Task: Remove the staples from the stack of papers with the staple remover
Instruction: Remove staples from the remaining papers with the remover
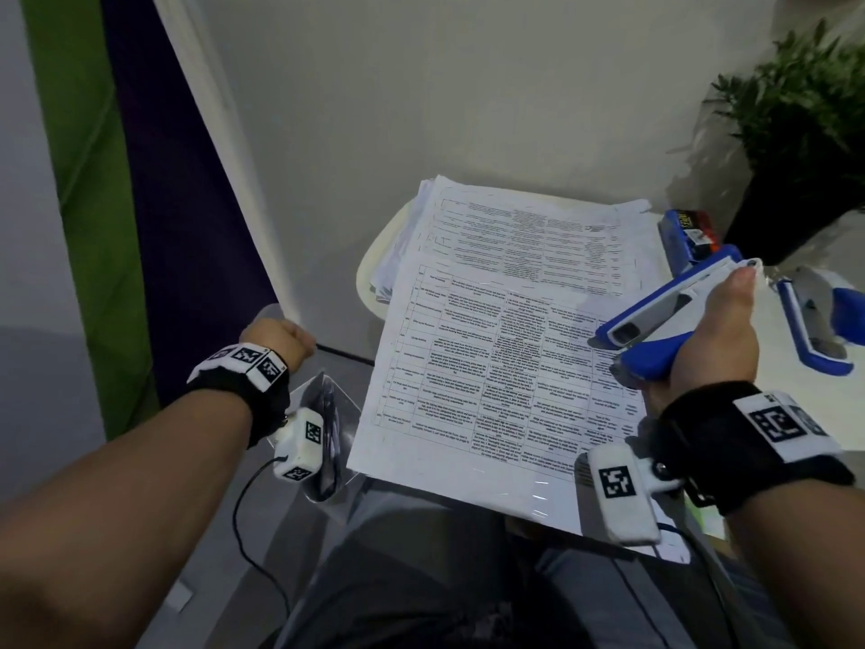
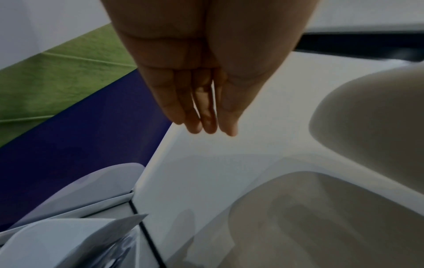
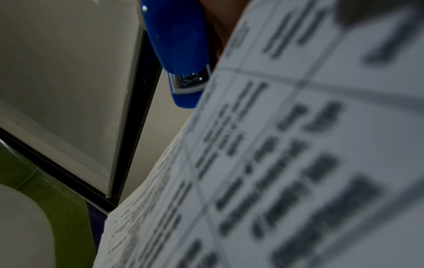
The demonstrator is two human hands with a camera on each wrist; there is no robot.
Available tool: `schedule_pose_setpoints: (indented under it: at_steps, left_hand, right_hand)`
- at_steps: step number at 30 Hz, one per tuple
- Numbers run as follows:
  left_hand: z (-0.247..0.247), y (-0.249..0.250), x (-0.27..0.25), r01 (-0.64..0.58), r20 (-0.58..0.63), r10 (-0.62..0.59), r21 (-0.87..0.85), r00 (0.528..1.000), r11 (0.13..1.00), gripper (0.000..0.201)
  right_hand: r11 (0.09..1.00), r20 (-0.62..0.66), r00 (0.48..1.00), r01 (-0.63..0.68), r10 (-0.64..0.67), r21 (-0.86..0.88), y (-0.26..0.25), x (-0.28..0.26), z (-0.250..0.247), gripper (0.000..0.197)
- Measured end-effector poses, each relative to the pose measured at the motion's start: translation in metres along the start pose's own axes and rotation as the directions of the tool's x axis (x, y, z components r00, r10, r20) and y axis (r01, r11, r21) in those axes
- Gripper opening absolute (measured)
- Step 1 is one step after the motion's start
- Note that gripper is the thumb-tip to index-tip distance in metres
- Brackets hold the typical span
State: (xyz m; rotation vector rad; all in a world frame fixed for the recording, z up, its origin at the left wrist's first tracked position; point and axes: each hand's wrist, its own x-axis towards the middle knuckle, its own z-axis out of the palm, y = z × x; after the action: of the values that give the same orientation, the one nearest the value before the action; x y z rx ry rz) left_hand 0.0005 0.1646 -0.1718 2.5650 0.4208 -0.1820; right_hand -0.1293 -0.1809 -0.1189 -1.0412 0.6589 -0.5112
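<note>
Right hand (image 1: 711, 339) wraps blue-and-white staple remover (image 1: 664, 316) over right edge of top sheet; fingers curled round handle. Left hand (image 2: 195, 81) off papers, fingers straight, together. Stack of papers (image 1: 505, 367) on surface, overhanging near edge: light, floppy, tear-prone. Best pinned flat beside staple.

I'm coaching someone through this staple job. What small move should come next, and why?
Probably bring the left hand onto the top sheet to pin it. That hand hangs open off the papers, while the right hand grips the blue tool over the sheet's right edge; loose paper would likely shift.
</note>
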Motion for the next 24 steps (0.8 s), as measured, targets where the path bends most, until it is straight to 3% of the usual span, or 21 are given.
schedule_pose_setpoints:
  at_steps: [4, 7, 9, 11, 14, 17, 20, 23, 24]
  left_hand:
    - [-0.017, 0.027, -0.017, -0.170, -0.189, 0.133, -0.192, 0.973, 0.967, 0.029]
    - [-0.040, 0.075, -0.050, -0.401, -0.351, 0.302, -0.255, 0.886, 0.880, 0.041]
    - [-0.049, 0.110, -0.076, -0.533, -0.354, 0.437, -0.250, 0.827, 0.808, 0.044]
    - [-0.049, 0.141, -0.098, -0.625, -0.262, 0.573, -0.203, 0.776, 0.754, 0.045]
    - [-0.029, 0.182, -0.119, -0.720, 0.025, 0.721, -0.037, 0.692, 0.693, 0.045]
    - [0.002, 0.207, -0.121, -0.741, 0.295, 0.686, 0.140, 0.665, 0.657, 0.056]
    - [0.023, 0.216, -0.116, -0.746, 0.352, 0.658, 0.304, 0.666, 0.592, 0.068]
    - [0.031, 0.217, -0.111, -0.756, 0.379, 0.654, 0.326, 0.655, 0.568, 0.061]
    - [0.032, 0.215, -0.111, -0.758, 0.383, 0.655, 0.312, 0.652, 0.572, 0.055]
  right_hand:
    - [0.999, 0.017, 1.000, -0.006, 0.005, 0.040, 0.001, 0.005, -0.003, 0.047]
    - [0.997, 0.045, 0.999, -0.013, 0.010, 0.071, 0.001, 0.006, -0.003, 0.034]
    - [0.996, 0.060, 0.998, -0.010, 0.005, 0.087, 0.003, 0.007, -0.003, 0.036]
    - [0.997, 0.063, 0.998, -0.004, 0.000, 0.075, 0.006, 0.008, -0.003, 0.045]
    - [0.998, 0.041, 0.999, -0.002, -0.001, 0.060, 0.007, 0.007, -0.003, 0.045]
    - [0.998, 0.046, 0.999, 0.015, -0.017, 0.057, 0.007, 0.008, -0.003, 0.049]
    - [0.998, 0.063, 0.998, -0.004, 0.001, 0.057, 0.008, 0.007, -0.003, 0.061]
    - [0.997, 0.073, 0.997, -0.028, 0.023, 0.067, 0.008, 0.010, -0.004, 0.082]
    - [0.997, 0.075, 0.997, -0.022, 0.017, 0.071, 0.008, 0.010, -0.004, 0.079]
